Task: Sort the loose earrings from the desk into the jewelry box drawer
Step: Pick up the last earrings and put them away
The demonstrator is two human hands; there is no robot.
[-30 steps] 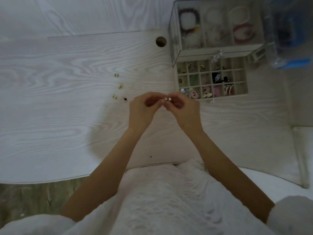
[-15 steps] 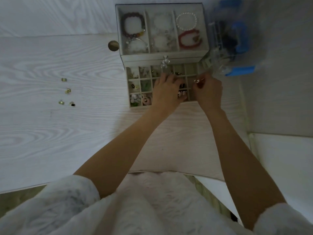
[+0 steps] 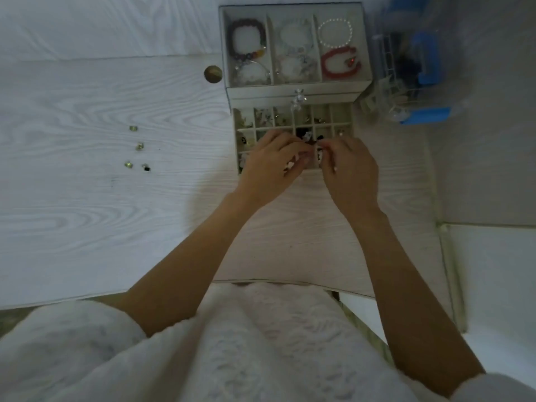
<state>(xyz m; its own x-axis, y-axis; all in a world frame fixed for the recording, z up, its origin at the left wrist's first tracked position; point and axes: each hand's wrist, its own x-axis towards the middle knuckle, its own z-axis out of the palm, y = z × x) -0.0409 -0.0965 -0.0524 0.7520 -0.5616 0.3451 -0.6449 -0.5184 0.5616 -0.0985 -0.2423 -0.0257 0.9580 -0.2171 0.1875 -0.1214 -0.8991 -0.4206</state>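
While both hands work over open drawer point(image 3: 294, 132) of jewelry box point(image 3: 295, 50), step in hand judged as placing earring into compartment; left hand point(image 3: 268, 166) fingers curled, thumb and forefinger pinched together near drawer's middle cells; right hand point(image 3: 349, 166) likewise curled, fingertips pinched just beside left's; small item between them probably earring, too small and dim to confirm; four loose earrings point(image 3: 137, 147) lie on desk point(image 3: 87, 213), well apart to left; next move calls for release into cell, then reach left.
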